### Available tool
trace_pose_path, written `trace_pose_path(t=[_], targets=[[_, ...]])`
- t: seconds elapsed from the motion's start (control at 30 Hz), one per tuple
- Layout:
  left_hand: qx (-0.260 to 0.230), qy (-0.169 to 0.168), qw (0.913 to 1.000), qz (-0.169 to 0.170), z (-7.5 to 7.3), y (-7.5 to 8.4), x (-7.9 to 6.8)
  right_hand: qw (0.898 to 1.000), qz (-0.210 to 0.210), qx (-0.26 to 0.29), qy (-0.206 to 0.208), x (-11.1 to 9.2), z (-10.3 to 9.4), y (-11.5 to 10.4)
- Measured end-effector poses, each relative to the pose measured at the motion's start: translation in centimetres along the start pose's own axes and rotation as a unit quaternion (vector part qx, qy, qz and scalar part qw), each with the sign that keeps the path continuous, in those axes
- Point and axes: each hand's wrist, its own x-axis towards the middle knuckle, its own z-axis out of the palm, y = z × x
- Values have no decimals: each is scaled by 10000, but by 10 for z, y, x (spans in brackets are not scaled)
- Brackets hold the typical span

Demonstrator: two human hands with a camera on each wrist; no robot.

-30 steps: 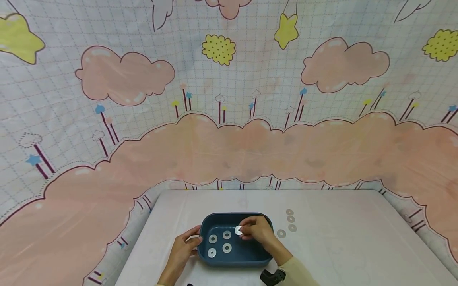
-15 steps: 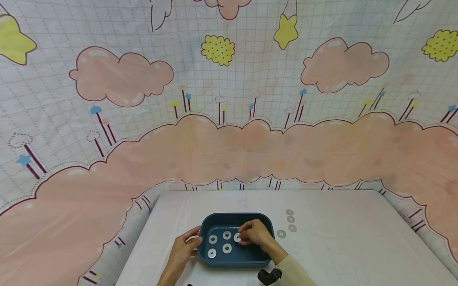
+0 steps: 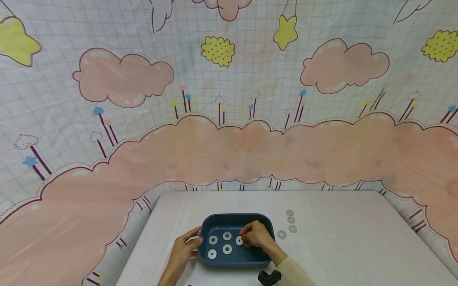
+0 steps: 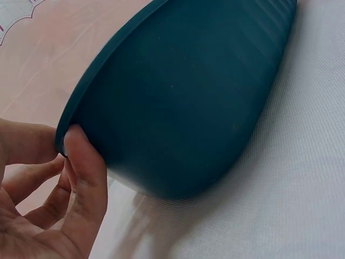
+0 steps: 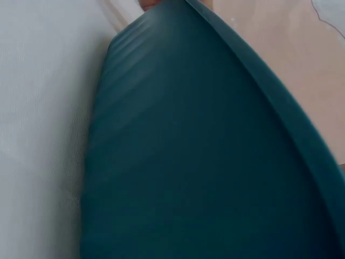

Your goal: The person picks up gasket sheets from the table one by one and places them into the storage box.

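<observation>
A dark blue rectangular tray [image 3: 234, 262] stands on the white-covered table in the head view. My left hand [image 3: 181, 248] pinches its left rim; the left wrist view shows the thumb [image 4: 86, 172] against the outer wall just below the lip. Inside the tray, my right hand [image 3: 258, 237] pinches a flat metal washer [image 3: 237, 241] by its right edge, close over the floor. Several more washers, such as one washer [image 3: 224, 251] beside it, lie flat and spaced apart in the left half. The right wrist view is filled by the tray's outer wall [image 5: 188, 140], hiding the right hand's fingers.
Right of the tray, several loose washers lie on the table, one washer [image 3: 278, 234] nearest the rim and another washer [image 3: 292, 231] farther right. A patterned cloth [image 3: 229, 155] hangs behind the table. A black device [image 3: 269, 278] sits at the right wrist.
The right hand has moved slightly down in the head view, bringing its washer lower into the tray beside the others. The left hand and the tray stay in place.
</observation>
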Motion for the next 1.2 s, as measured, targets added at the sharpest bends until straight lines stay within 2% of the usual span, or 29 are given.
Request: trace_pose_path(t=[0.2,0.3,0.67,0.93,1.2], targets=[[-29,0,10000,-41,0,-2,-1,9989,-187,-327,280,-5,-5,-1],[-14,5,10000,-57,0,-2,-1,9991,-212,-257,275,-7,-8,-2],[-33,26,10000,28,1,-2,-7,9968,-637,394,274,-25,-24,-15],[-43,74,10000,-41,2,-1,-6,9939,-597,805,451,-38,-42,-19],[-50,-4,10000,44,0,-1,-6,9890,-628,1173,642,-45,-61,-10]])
